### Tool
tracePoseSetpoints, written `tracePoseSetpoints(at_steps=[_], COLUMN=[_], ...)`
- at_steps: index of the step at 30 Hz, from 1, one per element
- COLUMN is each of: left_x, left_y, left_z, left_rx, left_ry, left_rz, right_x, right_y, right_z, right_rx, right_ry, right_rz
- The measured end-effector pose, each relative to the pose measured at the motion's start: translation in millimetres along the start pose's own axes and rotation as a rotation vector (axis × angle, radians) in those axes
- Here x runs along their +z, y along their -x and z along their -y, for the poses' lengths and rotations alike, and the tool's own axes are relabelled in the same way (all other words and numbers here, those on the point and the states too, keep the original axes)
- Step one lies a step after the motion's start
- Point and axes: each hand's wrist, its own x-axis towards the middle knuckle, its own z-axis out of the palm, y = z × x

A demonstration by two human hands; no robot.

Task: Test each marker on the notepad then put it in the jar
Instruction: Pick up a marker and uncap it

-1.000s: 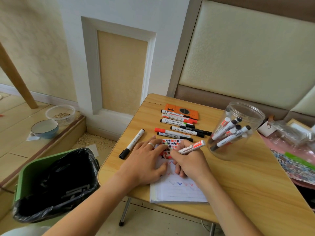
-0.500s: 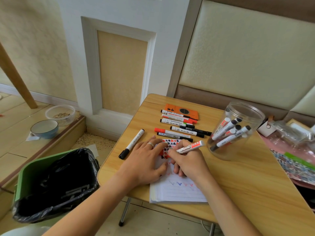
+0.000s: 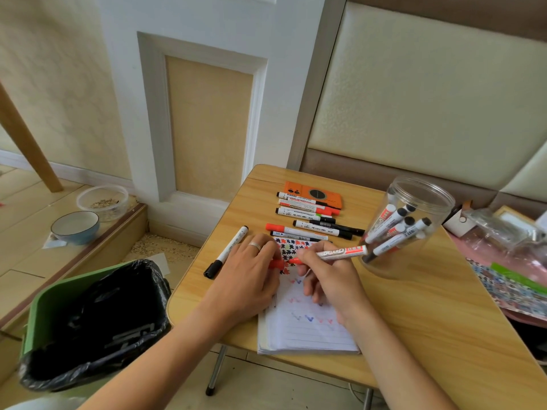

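Note:
My right hand [image 3: 331, 279] grips a white marker with a red label [image 3: 340, 252], held almost level over the top of the lined notepad [image 3: 307, 329]. Its red tip points left at a small red cap [image 3: 276, 264] pinched in the fingers of my left hand [image 3: 251, 279], which rests on the notepad's left edge. Cap and tip are almost touching. Red and blue test marks show on the page. The clear jar [image 3: 414, 190] stands to the right, tilted in view, with several markers inside. More markers [image 3: 310, 229] lie in a row beyond the notepad.
A lone black-capped marker [image 3: 228, 251] lies left of my left hand. An orange flat case [image 3: 313, 195] sits at the table's far edge. A green bin with a black bag [image 3: 88, 315] stands below the table's left side. Cluttered bags [image 3: 509, 261] crowd the right.
My right hand has lifted the marker off the page and shifted it slightly left, bringing its tip toward the red cap in my left fingers. The left hand has barely moved.

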Motion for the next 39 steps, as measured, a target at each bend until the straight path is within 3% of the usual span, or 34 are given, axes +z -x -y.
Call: tracePoseSetpoints(at_steps=[8,11,18,21,27,39], left_x=[-5,-7,-12,-11,-9,-11], left_y=[1,2,4,4,4,1], left_z=[-1,-1,-6,-6,-4,-1], left_rx=[0.082,0.065,0.101,0.081,0.021,0.046], left_ry=[0.047,0.124,0.229,0.188,0.172,0.298], left_rz=[-0.054,-0.065,0.013,-0.037,-0.070,-0.041], right_x=[-1,-5,-7,-8,-15,-1], right_y=[3,3,2,2,-5,6], right_z=[0,3,4,5,1,-2], right_rx=[-0.014,-0.021,-0.085,-0.025,0.037,-0.108], right_ry=[0.022,-0.075,-0.127,-0.169,-0.420,0.053], right_rz=[0.077,0.136,0.222,0.185,-0.048,0.098])
